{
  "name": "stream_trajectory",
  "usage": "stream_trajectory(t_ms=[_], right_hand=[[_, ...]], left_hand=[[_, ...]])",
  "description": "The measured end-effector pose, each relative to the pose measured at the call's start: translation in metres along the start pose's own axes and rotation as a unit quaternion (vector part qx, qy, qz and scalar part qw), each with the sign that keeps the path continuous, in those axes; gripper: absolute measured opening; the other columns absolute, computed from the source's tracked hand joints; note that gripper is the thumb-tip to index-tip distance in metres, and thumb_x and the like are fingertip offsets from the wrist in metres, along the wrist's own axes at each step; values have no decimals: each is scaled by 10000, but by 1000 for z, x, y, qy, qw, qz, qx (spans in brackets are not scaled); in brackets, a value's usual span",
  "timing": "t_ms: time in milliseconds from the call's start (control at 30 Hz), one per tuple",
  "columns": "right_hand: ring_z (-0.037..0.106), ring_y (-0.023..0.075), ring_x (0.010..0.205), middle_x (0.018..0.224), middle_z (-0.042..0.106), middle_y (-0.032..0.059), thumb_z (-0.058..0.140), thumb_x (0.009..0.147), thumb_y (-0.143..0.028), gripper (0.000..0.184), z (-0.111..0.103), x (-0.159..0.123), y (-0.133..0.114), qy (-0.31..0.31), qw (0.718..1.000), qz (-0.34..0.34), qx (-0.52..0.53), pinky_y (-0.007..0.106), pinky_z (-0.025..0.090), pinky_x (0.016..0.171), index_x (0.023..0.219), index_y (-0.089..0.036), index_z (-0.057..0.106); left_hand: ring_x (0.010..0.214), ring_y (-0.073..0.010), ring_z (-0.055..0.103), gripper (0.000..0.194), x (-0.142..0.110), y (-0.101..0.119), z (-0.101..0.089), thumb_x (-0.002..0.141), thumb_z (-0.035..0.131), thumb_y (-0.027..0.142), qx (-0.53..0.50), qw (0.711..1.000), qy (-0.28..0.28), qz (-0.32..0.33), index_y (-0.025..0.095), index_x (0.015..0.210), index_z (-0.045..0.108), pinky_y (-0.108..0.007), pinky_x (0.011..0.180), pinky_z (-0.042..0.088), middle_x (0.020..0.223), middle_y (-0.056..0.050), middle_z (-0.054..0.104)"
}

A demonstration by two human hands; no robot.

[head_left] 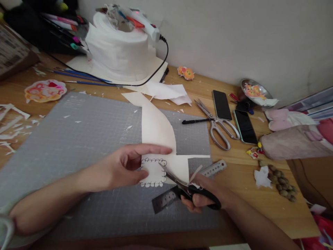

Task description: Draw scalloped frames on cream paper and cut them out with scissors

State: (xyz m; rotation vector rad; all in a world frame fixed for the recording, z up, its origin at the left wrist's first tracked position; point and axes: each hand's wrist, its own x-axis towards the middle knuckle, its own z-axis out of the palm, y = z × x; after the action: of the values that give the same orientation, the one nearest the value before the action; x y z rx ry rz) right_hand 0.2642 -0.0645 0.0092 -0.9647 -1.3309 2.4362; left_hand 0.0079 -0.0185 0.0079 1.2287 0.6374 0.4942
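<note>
Between thumb and fingers, my left hand (118,166) holds a small square of white paper (154,173) with a scalloped outline drawn in black along its edges. My right hand (197,194) grips black-handled scissors (179,180), whose blade tips meet the paper's upper right edge. A thin curled paper strip (196,173) stands by the right hand. Beneath the hands lie a larger cream paper sheet (158,125) with a curved edge and a metal ruler (165,200), partly covered by the scissors and right hand.
A grey cutting mat (104,128) covers much of the wooden table. Large silver scissors (220,130), a black pen (196,121) and two phones (222,105) lie to the right. Behind stand a white roll (119,52) with a corded glue gun (145,26) and a metal bowl (243,86).
</note>
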Motion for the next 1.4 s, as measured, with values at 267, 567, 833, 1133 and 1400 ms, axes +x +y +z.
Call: stream_trajectory(t_ms=[267,567,833,1133,1400], right_hand=[[397,66,426,540,454,-43,666,667,-660,528,0,0,2,4,1000,-8,19,184,288,386,703,-154,523],[403,59,425,535,458,-55,715,662,-591,487,-1,2,10,-1,998,-21,62,171,304,386,756,-156,518],[423,60,435,550,494,-38,710,633,-631,528,-3,2,14,4,998,-6,57,171,311,389,750,-150,528],[416,62,443,554,478,-35,680,675,-615,494,1,0,6,17,999,-18,33,173,293,392,726,-149,523],[412,64,434,533,469,-38,753,606,-579,494,0,1,6,16,998,5,60,185,280,387,653,-142,527]], left_hand=[[493,-63,479,485,0,1,0,808,587,224,83,996,9,13,231,1292,550,-135,396,269,777,-19,673],[682,-124,589,499,-1,2,0,794,598,220,119,992,25,26,227,1292,561,-159,504,369,890,-51,695],[531,-66,493,478,-1,-2,-2,823,583,238,108,994,10,23,223,1299,546,-138,432,289,852,-40,678],[415,-33,289,508,0,3,0,828,580,256,74,997,-9,-13,211,1330,514,-146,379,189,682,13,611],[416,-34,235,503,2,6,1,802,613,246,45,998,-12,-30,252,1300,545,-157,370,175,688,17,598]])
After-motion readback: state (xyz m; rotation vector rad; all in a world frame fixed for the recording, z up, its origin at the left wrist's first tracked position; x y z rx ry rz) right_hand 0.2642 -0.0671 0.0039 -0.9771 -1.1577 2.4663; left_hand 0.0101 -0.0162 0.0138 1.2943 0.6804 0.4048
